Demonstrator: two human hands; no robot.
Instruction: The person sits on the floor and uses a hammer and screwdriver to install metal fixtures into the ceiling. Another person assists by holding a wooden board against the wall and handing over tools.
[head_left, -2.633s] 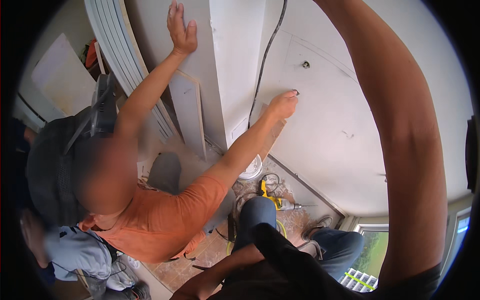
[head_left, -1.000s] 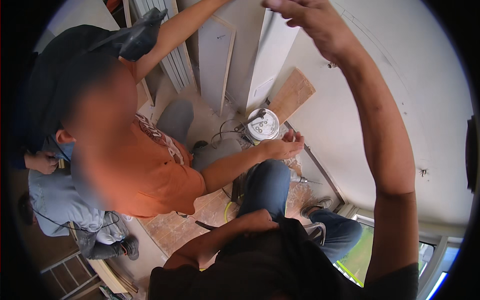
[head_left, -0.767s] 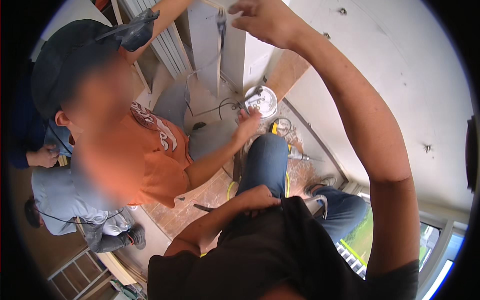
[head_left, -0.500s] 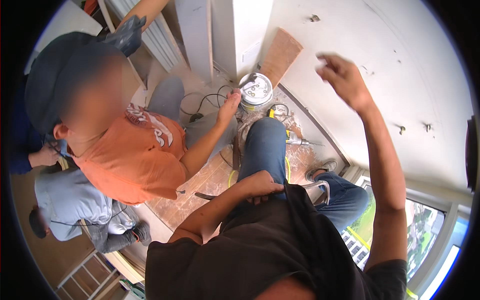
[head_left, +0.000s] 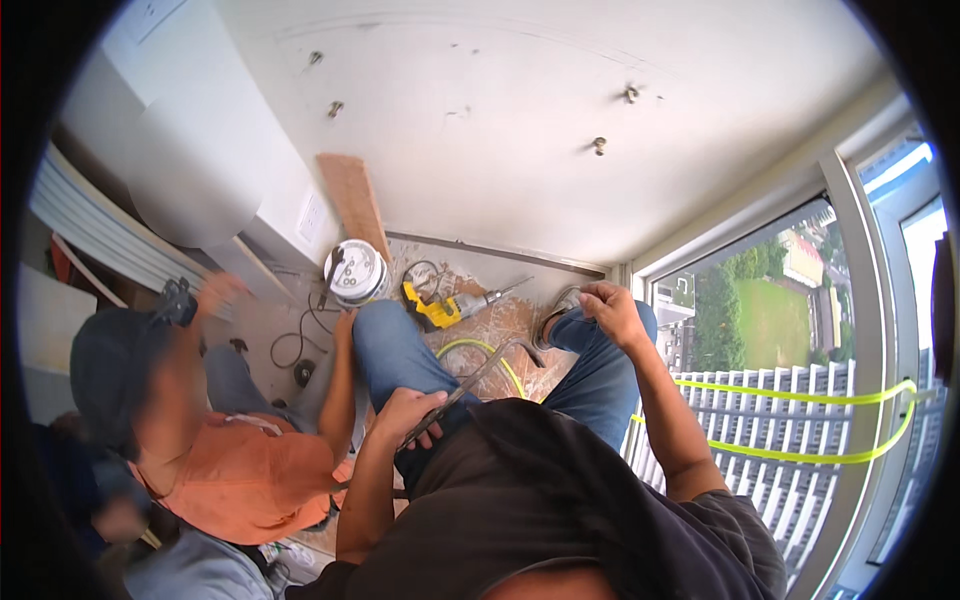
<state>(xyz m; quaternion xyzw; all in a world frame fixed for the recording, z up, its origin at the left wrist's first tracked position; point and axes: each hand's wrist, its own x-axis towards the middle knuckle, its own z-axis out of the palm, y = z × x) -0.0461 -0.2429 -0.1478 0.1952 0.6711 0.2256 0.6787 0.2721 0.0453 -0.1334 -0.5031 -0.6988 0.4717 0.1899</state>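
My left hand (head_left: pixel 412 416) rests on my left thigh, closed around the grip of a long grey metal bar (head_left: pixel 480 376) whose curved end reaches toward the floor between my knees. My right hand (head_left: pixel 606 306) lies on my right knee with fingers curled and nothing visibly in it. Both legs wear blue jeans (head_left: pixel 400 360). On the floor below lie a yellow power drill (head_left: pixel 448 305) and a round white bucket (head_left: pixel 355 272).
A person in an orange shirt (head_left: pixel 240 478) and dark cap stands close on my left, one arm raised. White wall (head_left: pixel 520 130) with screws ahead, wooden board (head_left: pixel 352 200) leaning on it, black cable (head_left: pixel 295 350) on the floor. Window (head_left: pixel 800 330) with yellow hose to the right.
My right arm has dropped from the wall overhead down onto my right knee. The view has tilted downward toward the floor. The other person's lower hand pulled back from the bucket.
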